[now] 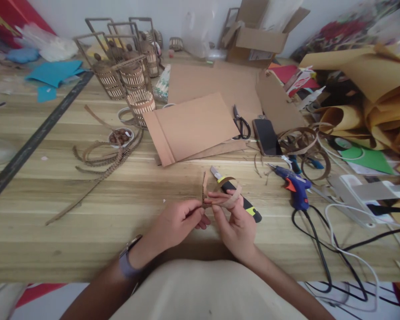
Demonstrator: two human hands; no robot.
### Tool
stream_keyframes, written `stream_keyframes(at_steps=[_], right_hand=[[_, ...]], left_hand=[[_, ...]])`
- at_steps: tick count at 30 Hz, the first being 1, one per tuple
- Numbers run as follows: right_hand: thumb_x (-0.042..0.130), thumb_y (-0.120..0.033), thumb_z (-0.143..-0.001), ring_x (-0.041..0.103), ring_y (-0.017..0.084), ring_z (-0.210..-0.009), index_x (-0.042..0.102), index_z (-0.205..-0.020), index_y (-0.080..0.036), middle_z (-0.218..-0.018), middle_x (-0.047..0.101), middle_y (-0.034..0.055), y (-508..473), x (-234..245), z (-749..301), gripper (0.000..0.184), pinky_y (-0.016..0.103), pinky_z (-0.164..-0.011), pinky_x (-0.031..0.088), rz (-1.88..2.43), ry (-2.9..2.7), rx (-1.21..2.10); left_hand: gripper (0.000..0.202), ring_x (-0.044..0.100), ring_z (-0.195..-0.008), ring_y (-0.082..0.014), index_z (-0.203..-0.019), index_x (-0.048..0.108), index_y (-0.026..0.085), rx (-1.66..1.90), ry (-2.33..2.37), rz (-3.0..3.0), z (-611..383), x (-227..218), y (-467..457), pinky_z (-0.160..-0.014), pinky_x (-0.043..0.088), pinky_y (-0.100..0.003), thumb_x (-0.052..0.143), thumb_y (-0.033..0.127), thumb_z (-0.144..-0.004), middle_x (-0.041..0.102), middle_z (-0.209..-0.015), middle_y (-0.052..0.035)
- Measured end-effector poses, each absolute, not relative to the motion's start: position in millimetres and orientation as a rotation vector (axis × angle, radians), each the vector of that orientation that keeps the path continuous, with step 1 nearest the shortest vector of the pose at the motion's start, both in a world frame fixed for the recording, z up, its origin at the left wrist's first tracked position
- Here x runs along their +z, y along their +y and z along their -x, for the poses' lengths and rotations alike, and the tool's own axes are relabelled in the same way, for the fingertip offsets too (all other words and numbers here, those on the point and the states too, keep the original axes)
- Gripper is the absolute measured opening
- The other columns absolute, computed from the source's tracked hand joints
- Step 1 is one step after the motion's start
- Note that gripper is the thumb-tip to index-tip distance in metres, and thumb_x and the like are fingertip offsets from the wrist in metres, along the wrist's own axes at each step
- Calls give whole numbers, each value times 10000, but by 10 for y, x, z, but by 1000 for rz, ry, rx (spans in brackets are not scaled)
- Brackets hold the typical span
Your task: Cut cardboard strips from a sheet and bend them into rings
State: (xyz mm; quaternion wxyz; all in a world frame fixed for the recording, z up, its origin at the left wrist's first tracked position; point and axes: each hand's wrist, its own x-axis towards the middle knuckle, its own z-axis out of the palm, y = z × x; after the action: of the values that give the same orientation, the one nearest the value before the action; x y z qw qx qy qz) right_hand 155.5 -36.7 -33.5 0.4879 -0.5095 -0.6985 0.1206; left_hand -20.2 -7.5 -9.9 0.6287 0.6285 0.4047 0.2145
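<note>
My left hand [178, 222] pinches one end of a thin brown cardboard strip [220, 191] near the front of the wooden table [86, 249]. My right hand [236, 222] grips the same strip, which curls into a small loop above its fingers. Both hands meet at the table's middle front. A utility knife [243, 202] with a black and yellow handle lies just behind my right hand. A watch sits on my left wrist.
A blue glue gun [295, 184] with cables lies to the right, beside a phone [266, 137] and scissors [240, 122]. Cardboard sheets [190, 126] lie at centre, corrugated strips [100, 164] to the left, woven lanterns [126, 73] and an open box [256, 38] at the back.
</note>
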Motion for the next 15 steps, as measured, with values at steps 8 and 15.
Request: stream_keyframes(at_steps=[8,15], right_hand=[[556,-205,-961,729,207,-943,649,-938,-275,-921,789,18,-380,-350,-1542,119,413,-900,509,1293,-1647,279],[610,-154,-907,743,208,-928,627,-994,-286,-920,786,-13,-354,-324,-1540,159,420,-919,466,1200,-1757,252]], left_hand=[[258,731,-778,-171,-997,698,165,501,936,-1409,205,-125,-82,-754,567,-286,473,288,-972,767,-839,-47],[369,712,-852,-182,-1128,690,151,550,928,-1284,171,-110,-54,-778,561,-291,514,429,-963,756,-946,-72]])
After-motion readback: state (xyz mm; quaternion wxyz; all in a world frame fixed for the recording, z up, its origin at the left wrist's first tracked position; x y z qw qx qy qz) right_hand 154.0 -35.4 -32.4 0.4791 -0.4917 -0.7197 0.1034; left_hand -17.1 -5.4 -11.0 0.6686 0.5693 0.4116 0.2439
